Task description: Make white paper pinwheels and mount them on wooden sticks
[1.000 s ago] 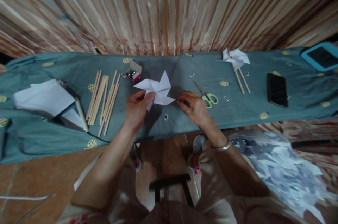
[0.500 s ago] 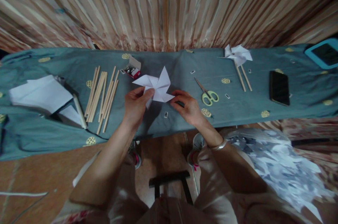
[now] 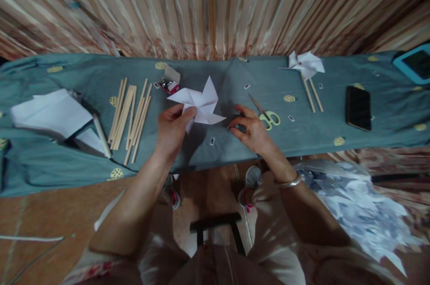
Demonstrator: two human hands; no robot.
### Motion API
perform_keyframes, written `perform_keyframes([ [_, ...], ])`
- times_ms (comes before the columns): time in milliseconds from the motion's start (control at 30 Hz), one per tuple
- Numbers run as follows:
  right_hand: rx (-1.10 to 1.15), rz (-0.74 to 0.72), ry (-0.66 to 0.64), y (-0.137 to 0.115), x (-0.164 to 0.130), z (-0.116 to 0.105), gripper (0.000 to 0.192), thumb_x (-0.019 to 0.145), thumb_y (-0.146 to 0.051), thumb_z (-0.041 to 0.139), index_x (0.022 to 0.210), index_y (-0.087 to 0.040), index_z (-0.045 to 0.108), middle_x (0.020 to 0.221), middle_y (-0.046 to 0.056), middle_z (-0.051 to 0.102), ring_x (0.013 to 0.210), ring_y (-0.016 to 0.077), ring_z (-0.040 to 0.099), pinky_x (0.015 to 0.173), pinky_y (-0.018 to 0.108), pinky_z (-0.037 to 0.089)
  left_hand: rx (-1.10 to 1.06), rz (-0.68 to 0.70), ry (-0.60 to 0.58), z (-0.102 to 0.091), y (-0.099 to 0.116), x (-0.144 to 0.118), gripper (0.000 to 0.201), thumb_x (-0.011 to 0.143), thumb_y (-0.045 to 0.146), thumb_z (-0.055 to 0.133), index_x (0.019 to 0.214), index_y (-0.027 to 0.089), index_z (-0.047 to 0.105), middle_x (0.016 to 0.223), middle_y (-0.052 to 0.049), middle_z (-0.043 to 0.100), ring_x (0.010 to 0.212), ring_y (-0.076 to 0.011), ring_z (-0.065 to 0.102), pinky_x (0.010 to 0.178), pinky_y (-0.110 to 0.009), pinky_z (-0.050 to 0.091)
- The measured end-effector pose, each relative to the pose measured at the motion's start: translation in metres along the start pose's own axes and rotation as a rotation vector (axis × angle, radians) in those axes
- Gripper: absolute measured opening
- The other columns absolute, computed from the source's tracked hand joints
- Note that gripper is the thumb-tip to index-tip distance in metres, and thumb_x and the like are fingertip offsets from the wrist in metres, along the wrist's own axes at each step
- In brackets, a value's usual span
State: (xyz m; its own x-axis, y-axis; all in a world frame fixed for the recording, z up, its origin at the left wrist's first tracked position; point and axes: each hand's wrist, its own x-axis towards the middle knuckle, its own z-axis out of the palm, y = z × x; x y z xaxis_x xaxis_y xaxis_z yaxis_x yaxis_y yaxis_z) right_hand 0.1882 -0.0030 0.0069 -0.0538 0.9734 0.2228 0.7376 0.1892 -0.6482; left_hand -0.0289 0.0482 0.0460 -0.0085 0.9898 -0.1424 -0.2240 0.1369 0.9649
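Observation:
A white paper pinwheel [image 3: 203,105] with folded, pointed blades is held above the table in my left hand [image 3: 173,128], thumb on top near its centre. My right hand [image 3: 250,129] is apart from the paper, just to its right. Its thumb and index finger are pinched together, with a tiny light speck at their tips that I cannot make out. Behind the pinwheel stands an open small red-and-white box [image 3: 169,82] of shiny metal pins. Scissors with light green handles [image 3: 268,118] lie right beside my right hand.
Wooden sticks [image 3: 129,117] lie left of my hands, beside a white glue-gun-like tool [image 3: 101,135] and paper sheets [image 3: 53,112]. At right are another pinwheel [image 3: 306,65] on sticks, a black phone [image 3: 358,107] and a blue-framed tablet [image 3: 414,65]. A bag of paper pieces [image 3: 363,213] sits below.
My right hand has let go of the pinwheel's right blade and moved right, toward the scissors. My left hand still holds the pinwheel in nearly the same place.

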Motion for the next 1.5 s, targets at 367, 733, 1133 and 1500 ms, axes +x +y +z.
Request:
perform_keyframes([
  [367, -0.115, 0.004, -0.053, -0.020, -0.001, 0.004, 0.011, 0.086, -0.020, 0.061, 0.079, -0.020, 0.070, 0.085, 0.009, 0.073, 0.086, 0.0259, 0.064, 0.091, 0.042, 0.048, 0.035, -0.002, -0.030, 0.002, -0.002, -0.003, 0.015, 0.065, 0.033, 0.081, 0.069, 0.020, 0.074, 0.068, 0.000, 0.068, 0.059, -0.0116, 0.054, 0.057, -0.024, 0.041],
  [733, 0.248, -0.008, 0.190, -0.049, 0.007, -0.027, 0.005, 0.085, -0.029, 0.070, 0.083, -0.026, 0.073, 0.120, 0.004, 0.067, 0.113, 0.0240, 0.062, 0.104, 0.046, 0.046, 0.155, 0.059, -0.065, 0.006, 0.006, -0.011, 0.010, 0.069, 0.028, 0.074, 0.064, 0.019, 0.072, 0.063, 0.002, 0.062, 0.059, -0.0114, 0.049, 0.056, -0.024, 0.037],
  [1133, 0.218, -0.071, 0.224, -0.065, 0.013, -0.002, 0.004, 0.082, -0.027, 0.075, 0.080, -0.030, 0.074, 0.154, -0.005, 0.043, 0.151, 0.0296, 0.026, 0.125, 0.057, 0.017, 0.201, 0.104, -0.171, 0.014, 0.008, -0.020, 0.015, 0.071, 0.026, 0.072, 0.059, 0.019, 0.067, 0.060, 0.002, 0.055, 0.058, -0.0116, 0.044, 0.056, -0.025, 0.035],
  [1500, 0.289, -0.050, 0.167, -0.065, 0.012, -0.003, 0.002, 0.083, -0.030, 0.073, 0.082, -0.028, 0.073, 0.156, -0.002, 0.041, 0.150, 0.0261, 0.029, 0.126, 0.047, 0.024, 0.181, 0.076, -0.203, 0.014, 0.010, -0.023, 0.012, 0.069, 0.028, 0.073, 0.063, 0.019, 0.069, 0.064, 0.001, 0.059, 0.063, -0.0133, 0.048, 0.061, -0.026, 0.040],
])
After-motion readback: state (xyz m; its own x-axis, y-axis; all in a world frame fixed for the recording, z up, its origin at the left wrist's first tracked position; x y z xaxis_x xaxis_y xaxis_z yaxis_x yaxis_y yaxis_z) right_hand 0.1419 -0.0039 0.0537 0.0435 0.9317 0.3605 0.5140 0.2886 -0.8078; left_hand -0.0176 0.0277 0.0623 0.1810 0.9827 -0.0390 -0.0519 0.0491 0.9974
